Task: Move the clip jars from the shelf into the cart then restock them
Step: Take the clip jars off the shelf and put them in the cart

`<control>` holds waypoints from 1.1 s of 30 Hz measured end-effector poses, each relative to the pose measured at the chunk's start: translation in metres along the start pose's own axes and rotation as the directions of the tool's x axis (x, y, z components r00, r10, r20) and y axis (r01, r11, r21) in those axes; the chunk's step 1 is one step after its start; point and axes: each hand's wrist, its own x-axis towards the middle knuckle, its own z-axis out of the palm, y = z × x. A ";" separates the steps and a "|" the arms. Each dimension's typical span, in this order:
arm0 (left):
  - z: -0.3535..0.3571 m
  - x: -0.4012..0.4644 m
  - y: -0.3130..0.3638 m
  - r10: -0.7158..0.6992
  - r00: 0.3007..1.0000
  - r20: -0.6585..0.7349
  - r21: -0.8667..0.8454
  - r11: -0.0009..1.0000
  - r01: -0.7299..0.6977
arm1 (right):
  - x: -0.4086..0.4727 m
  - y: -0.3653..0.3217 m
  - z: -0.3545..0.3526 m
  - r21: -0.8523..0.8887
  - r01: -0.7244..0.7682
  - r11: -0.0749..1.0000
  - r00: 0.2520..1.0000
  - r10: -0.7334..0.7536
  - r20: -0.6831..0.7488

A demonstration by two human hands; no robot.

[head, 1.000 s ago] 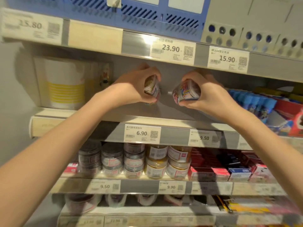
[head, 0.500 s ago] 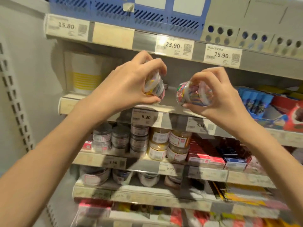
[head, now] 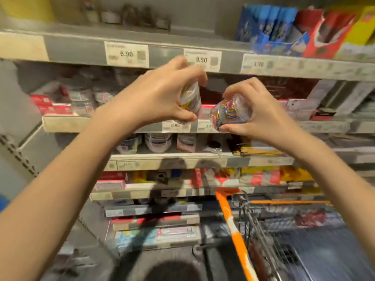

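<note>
The left hand (head: 156, 98) grips a clear jar (head: 190, 98) of coloured clips, fingers over its top and thumb under its base, the jar roughly upright. Just beside it, the right hand (head: 261, 116) holds a second jar (head: 229, 113) tipped on its side, fingertips on the far end and thumb beneath. The two jars sit close, not quite touching.

Both grips look like fingertip pinches on smooth plastic, so a jar could slip, likely the tilted one. If the hands swing together, the jars may knock each other loose. Whether the lids are tight cannot be told; a loose one would spill clips.

Behind the hands run the shelf edges with price tags (head: 126, 54), and more jars (head: 158, 141) stand below. The cart (head: 284, 230) lies below and to the right of the right hand, its orange rim (head: 229, 216) nearest. The air between hands and cart looks open; the left hand has the longer path and must clear that rim.
</note>
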 end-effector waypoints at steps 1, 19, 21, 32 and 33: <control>0.011 -0.002 0.005 0.001 0.999 0.033 -0.012 1.000 -0.001 | -0.012 0.005 0.003 0.005 -0.030 1.000 0.999 0.029 0.026; 0.215 0.022 0.083 0.237 0.864 0.445 -0.262 0.957 -0.127 | -0.186 0.097 0.057 -0.030 -0.554 0.832 0.809 0.546 0.218; 0.239 0.030 0.091 0.289 0.826 0.484 -0.304 0.941 -0.151 | -0.203 0.108 0.064 -0.065 -0.618 0.784 0.752 0.613 0.242; 0.344 0.079 0.153 0.543 0.568 0.618 -0.425 0.839 -0.340 | -0.290 0.167 0.089 -0.052 -0.870 0.490 0.464 0.851 0.247; 0.354 0.081 0.159 0.562 0.554 0.615 -0.423 0.827 -0.370 | -0.298 0.170 0.092 -0.043 -0.890 0.454 0.432 0.869 0.240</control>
